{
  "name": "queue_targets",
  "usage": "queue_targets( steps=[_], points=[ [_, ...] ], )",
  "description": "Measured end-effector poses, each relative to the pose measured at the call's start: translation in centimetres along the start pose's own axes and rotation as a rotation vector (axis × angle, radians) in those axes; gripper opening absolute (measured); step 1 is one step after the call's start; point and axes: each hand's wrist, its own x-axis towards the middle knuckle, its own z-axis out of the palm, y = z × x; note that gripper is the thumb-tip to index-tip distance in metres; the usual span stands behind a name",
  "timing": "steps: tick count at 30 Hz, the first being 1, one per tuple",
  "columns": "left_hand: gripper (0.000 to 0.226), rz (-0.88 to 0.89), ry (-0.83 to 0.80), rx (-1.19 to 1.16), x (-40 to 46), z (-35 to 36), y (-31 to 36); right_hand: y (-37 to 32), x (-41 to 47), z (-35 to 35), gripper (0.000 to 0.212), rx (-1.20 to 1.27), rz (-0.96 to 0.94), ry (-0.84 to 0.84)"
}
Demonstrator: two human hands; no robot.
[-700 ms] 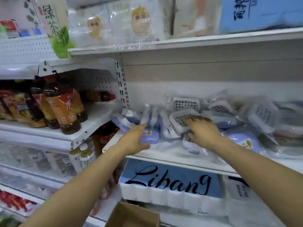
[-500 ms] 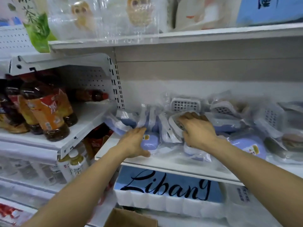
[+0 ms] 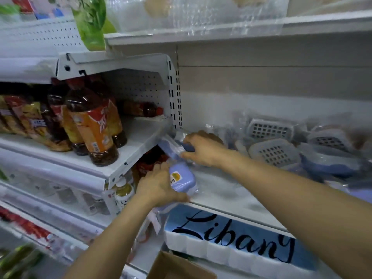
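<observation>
Both my hands work at the left end of a white shelf (image 3: 231, 196) stocked with plastic-wrapped soap boxes. My left hand (image 3: 157, 186) grips a lilac soap box with a yellow label (image 3: 181, 181) at the shelf's front left corner, its wrapper hanging over the edge. A little above and behind it, my right hand (image 3: 203, 152) grips several upright wrapped blue soap boxes (image 3: 171, 147) pressed against the perforated upright. More wrapped soap boxes with grey grid trays (image 3: 275, 152) lie in a heap to the right.
Brown tea bottles with orange labels (image 3: 94, 129) stand on the neighbouring shelf at left. A blue toilet-paper pack marked Libang (image 3: 231, 236) sits on the shelf below, with a cardboard box (image 3: 177, 268) under it. Wrapped goods (image 3: 191, 15) fill the top shelf.
My right hand has left the grid-tray box in the middle and moved left onto the upright blue boxes. My left hand has pulled the lilac box down to the front left corner.
</observation>
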Motion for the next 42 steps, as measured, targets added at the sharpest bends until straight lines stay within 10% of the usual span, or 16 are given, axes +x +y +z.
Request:
queue_targets(
  steps=[12, 19, 28, 32, 36, 42],
  points=[
    [0.088, -0.37, 0.163, -0.567, -2.7, 0.8, -4.0, -2.3, 2.5, 3.6, 0.011, 0.265, 0.237, -0.027],
    [0.094, -0.296, 0.27, -0.595, -3.9, 0.1, -1.8, 0.1, -1.7, -0.4, 0.017, 1.074, 0.525, 0.143],
    [0.079, 0.072, 0.311, -0.939, -7.5, -1.5, 11.9, 6.7, -17.4, -8.8, 0.025, 1.522, 0.501, 0.535],
    [0.062, 0.25, 0.105, -1.192, -11.0, 0.7, 22.3, 11.5, -29.4, -11.8, 0.03, 1.575, 0.64, 0.751],
    [0.094, 0.372, -0.303, -1.366, -16.7, 3.4, 33.7, 15.8, -44.4, -13.4, 0.042, 1.624, 0.797, 1.069],
    [0.05, 0.479, -0.986, -1.601, -29.2, 9.8, 48.3, 17.3, -66.1, -14.8, 0.055, 1.541, 0.93, 1.309]
  ],
)
